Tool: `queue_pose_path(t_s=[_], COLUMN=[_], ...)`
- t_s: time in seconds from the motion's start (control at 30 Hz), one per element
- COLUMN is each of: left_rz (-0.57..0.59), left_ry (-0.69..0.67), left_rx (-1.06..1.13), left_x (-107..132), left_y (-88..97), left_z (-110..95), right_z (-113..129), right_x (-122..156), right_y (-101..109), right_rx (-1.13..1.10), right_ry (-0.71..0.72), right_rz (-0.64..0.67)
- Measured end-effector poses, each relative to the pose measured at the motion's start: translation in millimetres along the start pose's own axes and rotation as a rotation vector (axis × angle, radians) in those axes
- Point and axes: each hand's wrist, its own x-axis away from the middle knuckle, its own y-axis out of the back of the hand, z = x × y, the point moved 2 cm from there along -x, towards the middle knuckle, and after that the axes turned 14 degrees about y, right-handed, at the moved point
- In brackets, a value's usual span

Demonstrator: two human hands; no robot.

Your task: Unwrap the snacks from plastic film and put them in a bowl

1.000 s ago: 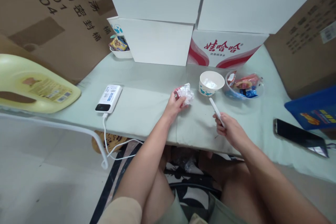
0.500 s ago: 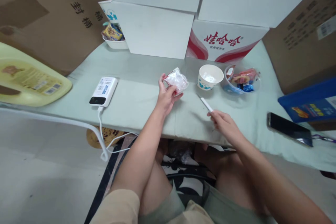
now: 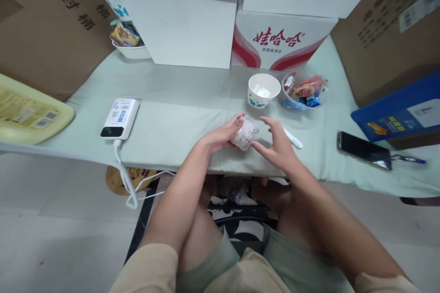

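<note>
In my left hand [image 3: 225, 135] is a crinkled clear plastic packet [image 3: 244, 134], its contents not plain to see. My right hand [image 3: 277, 144] is open just right of the packet, thumb and forefinger spread; any contact is too blurred to tell. A small white-handled knife [image 3: 294, 138] lies on the table beside my right hand, its blade end hidden. Behind my hands stands a white paper bowl [image 3: 264, 90] with a blue leaf pattern, something clear inside. To its right, a clear plastic bowl [image 3: 287, 100] holds several wrapped snacks.
A white power bank [image 3: 120, 119] with a cable lies on the left, near a yellow jug [image 3: 34, 114]. A phone [image 3: 364, 150] and a blue package [image 3: 398, 112] are on the right. White boxes [image 3: 185, 27] and brown cartons [image 3: 385, 23] wall the table's back and sides.
My right hand has let go of the knife, which now lies on the table, and has moved to the packet. My left hand has brought the packet closer to me. The view has shifted slightly.
</note>
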Motion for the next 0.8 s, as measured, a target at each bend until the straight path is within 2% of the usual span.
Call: queue_pose_path(t_s=[0.1, 0.17, 0.23, 0.3, 0.33, 0.37, 0.4, 0.47, 0.5, 0.57, 0.7, 0.8], left_rz=[-0.089, -0.193, -0.384, -0.636, -0.715, -0.734, -0.694, -0.527, -0.467, -0.435, -0.527, -0.598], left_ry=[0.024, 0.009, -0.071, -0.229, -0.323, -0.41, -0.478, -0.534, -0.534, -0.518, -0.488, -0.393], left_rx=[-0.168, -0.298, -0.421, -0.524, -0.574, -0.623, -0.663, -0.698, -0.683, -0.576, -0.086, 0.333], left_x=[-1.5, -2.5, -2.2, -0.1, 0.7, 0.4, -0.9, -5.4, -7.5, -10.4, -11.6, -11.7], left_y=[8.0, 17.0, 25.8, 30.1, 28.8, 25.2, 20.0, 8.1, 3.4, -1.3, 6.9, 19.9], left_z=[1.7, 2.1, 0.9, -1.6, -2.7, -3.2, -3.0, -1.2, -0.2, 0.6, -1.0, 0.2], right_z=[3.7, -0.7, -8.0, -15.6, -18.8, -21.3, -23.2, -25.2, -25.7, -26.6, -32.8, -38.0], right_x=[-15.0, -16.5, -11.6, -3.6, 0.3, 3.5, 6.0, 8.9, 9.8, 11.8, 16.1, 17.2], right_y=[-8.8, -10.4, -10.7, -11.0, -11.1, -11.0, -10.7, -9.0, -7.9, -5.8, -5.7, -2.4], right_rx=[-0.148, -0.227, -0.312, -0.375, -0.391, -0.397, -0.397, -0.388, -0.378, -0.373, -0.423, -0.382], right_ry=[-0.162, -0.305, -0.461, -0.597, -0.644, -0.67, -0.674, -0.647, -0.632, -0.629, -0.712, -0.753], right_rz=[-0.041, -0.094, -0.17, -0.221, -0.229, -0.227, -0.217, -0.199, -0.197, -0.209, -0.212, -0.182])
